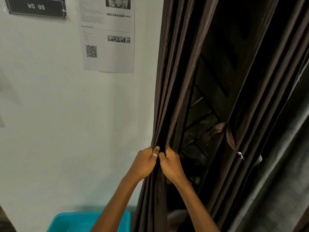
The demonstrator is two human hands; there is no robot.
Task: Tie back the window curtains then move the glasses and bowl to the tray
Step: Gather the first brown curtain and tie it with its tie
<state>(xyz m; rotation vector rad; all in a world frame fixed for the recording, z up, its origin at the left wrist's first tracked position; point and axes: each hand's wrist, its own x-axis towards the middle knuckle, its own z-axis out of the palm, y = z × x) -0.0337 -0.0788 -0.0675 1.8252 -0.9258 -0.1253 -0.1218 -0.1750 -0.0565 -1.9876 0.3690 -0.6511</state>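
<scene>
While both hands gather it at one spot, the long dark brown curtain panel of glossy fabric (168, 81) rises straight above the grip and falls below it, so its long axis runs up and down through the fists. The left hand (145, 162), with a silver ring on one finger, has its fingers curled tight around the outer folds. The right hand (168, 166) touches it knuckle to knuckle and pinches the inner folds. Together they squeeze the pleats into a narrow bundle.

A narrow brown fabric tie strap with a small metal end (231, 139) dangles up and to the right of the grip, well apart from both hands. It hangs at the edge of a second dark brown curtain panel (275, 56). I cannot tell whether it belongs to that panel or to the one being held. The right hand is the nearer one to it, so reaching for a tie would likely fall to that hand while the left holds the bundle.

Between the two panels, just right of the grip, a dark window with slanting bars (209, 101) shows through. To the left of the grip stands a plain white wall (50, 114). High on it are a printed paper sheet with a square code (108, 47) and a black label reading WS 05 (36, 6). Below the grip, beside the left forearm, sits a turquoise plastic tray (70, 221). No glasses or bowl are in view.
</scene>
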